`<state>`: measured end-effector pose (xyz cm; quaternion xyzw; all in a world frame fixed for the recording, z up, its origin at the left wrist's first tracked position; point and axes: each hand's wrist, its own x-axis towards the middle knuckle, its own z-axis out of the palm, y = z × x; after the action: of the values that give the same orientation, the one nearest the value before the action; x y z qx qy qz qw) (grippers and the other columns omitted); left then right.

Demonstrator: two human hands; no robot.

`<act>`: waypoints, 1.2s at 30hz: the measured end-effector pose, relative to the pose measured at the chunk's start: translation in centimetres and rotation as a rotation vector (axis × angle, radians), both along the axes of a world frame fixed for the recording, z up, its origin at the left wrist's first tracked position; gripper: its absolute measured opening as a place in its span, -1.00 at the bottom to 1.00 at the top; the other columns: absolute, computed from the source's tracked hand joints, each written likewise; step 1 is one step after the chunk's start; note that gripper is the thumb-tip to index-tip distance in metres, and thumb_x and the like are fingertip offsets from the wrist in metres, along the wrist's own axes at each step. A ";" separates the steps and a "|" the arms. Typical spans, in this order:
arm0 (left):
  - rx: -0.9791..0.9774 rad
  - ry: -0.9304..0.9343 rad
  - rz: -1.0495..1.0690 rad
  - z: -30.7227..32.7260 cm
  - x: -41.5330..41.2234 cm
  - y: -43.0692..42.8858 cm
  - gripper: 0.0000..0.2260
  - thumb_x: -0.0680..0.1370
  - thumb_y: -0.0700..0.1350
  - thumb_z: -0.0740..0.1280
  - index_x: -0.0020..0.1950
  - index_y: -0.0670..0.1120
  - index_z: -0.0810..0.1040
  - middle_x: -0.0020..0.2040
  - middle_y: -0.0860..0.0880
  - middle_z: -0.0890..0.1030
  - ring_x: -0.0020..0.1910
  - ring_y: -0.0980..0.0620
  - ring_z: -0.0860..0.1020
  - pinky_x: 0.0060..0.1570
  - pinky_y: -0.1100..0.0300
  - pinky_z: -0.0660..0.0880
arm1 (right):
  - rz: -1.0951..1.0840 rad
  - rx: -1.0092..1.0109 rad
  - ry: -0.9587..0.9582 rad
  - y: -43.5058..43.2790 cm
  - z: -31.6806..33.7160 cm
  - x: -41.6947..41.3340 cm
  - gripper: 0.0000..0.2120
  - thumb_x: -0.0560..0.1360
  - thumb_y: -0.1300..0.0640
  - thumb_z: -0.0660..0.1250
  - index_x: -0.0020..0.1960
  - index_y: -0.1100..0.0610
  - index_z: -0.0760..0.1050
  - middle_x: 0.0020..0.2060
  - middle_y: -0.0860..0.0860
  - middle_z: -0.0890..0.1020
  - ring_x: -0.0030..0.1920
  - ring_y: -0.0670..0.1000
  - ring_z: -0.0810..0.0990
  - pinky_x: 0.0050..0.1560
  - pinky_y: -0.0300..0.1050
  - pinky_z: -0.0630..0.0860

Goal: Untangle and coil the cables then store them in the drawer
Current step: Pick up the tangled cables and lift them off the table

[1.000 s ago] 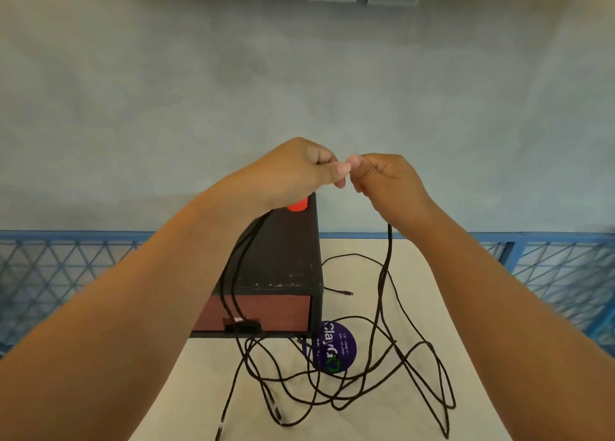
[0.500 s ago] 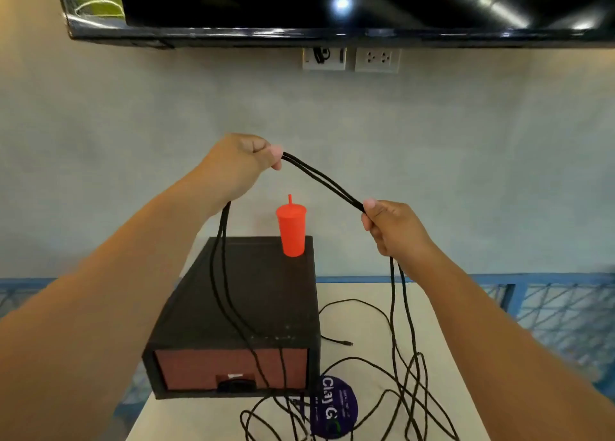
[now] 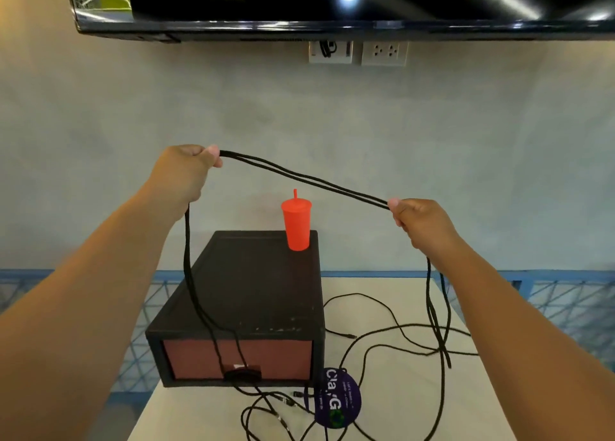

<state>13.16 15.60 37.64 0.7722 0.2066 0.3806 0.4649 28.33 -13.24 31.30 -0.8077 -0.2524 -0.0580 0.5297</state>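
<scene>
Two strands of black cable (image 3: pixel 306 176) stretch between my hands above the table. My left hand (image 3: pixel 186 171) is raised at the left and pinches the strands at their upper end. Lower and to the right, my right hand (image 3: pixel 419 222) grips the same strands. From each hand the cable hangs down to a loose tangle (image 3: pixel 392 347) on the white table (image 3: pixel 382 287). One hanging length crosses the top and front of the black drawer box (image 3: pixel 253 294), whose reddish drawer front (image 3: pixel 273 357) is closed.
An orange cup with a straw (image 3: pixel 297 222) stands on the box's back right corner. A round purple sticker (image 3: pixel 337 404) lies on the table by the box. Blue mesh railing (image 3: pixel 565 301) runs behind the table. A television (image 3: pixel 332 1) and wall sockets (image 3: pixel 384 53) are above.
My hands were touching one second ago; they have pulled apart, the left rising to the left and the right moving right, stretching the cable. My view has tilted upward.
</scene>
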 end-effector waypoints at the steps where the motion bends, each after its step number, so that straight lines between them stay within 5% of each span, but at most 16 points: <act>1: 0.005 -0.008 0.003 0.1 -0.2 0.1 -0.71 0.58 0.02 0.22 -0.31 -0.02 0.51 -0.55 0.01 0.20 -0.55 0.02 0.11 -0.45 0.23 0.09 | -0.016 0.004 -0.021 -0.3 0.1 0.3 -0.57 0.54 -0.07 0.22 -0.43 0.10 0.30 -0.47 0.02 0.27 -0.45 -0.02 0.21 -0.36 -0.18 0.18; 6: 0.199 -0.087 -0.001 2.8 -1.7 -0.1 -0.73 0.55 0.05 0.23 -0.34 0.04 0.51 -0.61 0.06 0.29 -0.62 0.17 0.20 -0.47 0.26 0.15 | -0.064 0.014 -0.205 -1.3 2.0 0.9 -0.58 0.54 -0.07 0.23 -0.34 0.21 0.34 -0.43 0.09 0.28 -0.38 0.01 0.25 -0.30 -0.15 0.19; 13: 0.633 -0.184 0.145 6.9 -3.0 -2.3 -0.80 0.59 0.04 0.16 -0.17 0.05 0.48 -0.41 0.06 0.30 -0.52 0.25 0.27 -0.51 0.47 0.17 | -0.127 0.099 -0.359 -1.5 4.5 1.6 -0.54 0.54 -0.09 0.22 -0.38 0.21 0.29 -0.48 0.05 0.17 -0.44 -0.03 0.13 -0.27 -0.15 0.14; 22: 0.415 0.017 0.003 -1.8 -4.0 -1.9 -0.73 0.60 -0.04 0.20 -0.30 0.05 0.48 -0.54 0.04 0.33 -0.62 0.17 0.26 -0.54 0.34 0.19 | -0.123 0.022 -0.189 -1.8 -1.3 1.5 -0.54 0.54 -0.06 0.23 -0.42 0.11 0.17 -0.49 0.02 0.17 -0.44 0.00 0.14 -0.26 -0.14 0.16; 27: 0.094 0.340 -0.184 -9.6 -6.1 -3.2 -0.71 0.61 -0.02 0.15 -0.27 -0.04 0.50 -0.58 0.10 0.24 -0.61 0.15 0.18 -0.47 0.24 0.18 | -0.144 0.060 -0.105 -1.9 -2.4 1.5 -0.61 0.55 -0.08 0.21 -0.30 0.19 0.36 -0.47 0.04 0.22 -0.44 -0.02 0.18 -0.36 -0.17 0.17; 32: -0.265 0.654 -0.529 -15.6 -8.0 -4.9 -0.72 0.64 -0.14 0.09 -0.25 -0.13 0.43 -0.47 -0.01 0.40 -0.49 0.08 0.34 -0.39 0.29 0.35 | -0.105 0.017 -0.043 -0.6 -3.7 0.6 -0.58 0.58 -0.05 0.15 -0.41 0.10 0.28 -0.46 0.00 0.32 -0.43 -0.05 0.25 -0.35 -0.18 0.21; 36: -0.369 0.982 -0.791 -17.8 -8.2 -4.8 -0.81 0.62 -0.16 0.13 -0.12 -0.08 0.48 -0.24 -0.03 0.59 -0.16 0.05 0.58 -0.05 0.18 0.49 | -0.039 -0.010 -0.015 0.3 -4.7 -0.5 -0.57 0.58 -0.03 0.16 -0.43 0.09 0.26 -0.46 -0.01 0.32 -0.43 -0.05 0.26 -0.34 -0.20 0.23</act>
<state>4.93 10.76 19.85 0.7814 0.1572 -0.2576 0.5462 27.86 -12.95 26.63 -0.8145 -0.2407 -0.0731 0.5228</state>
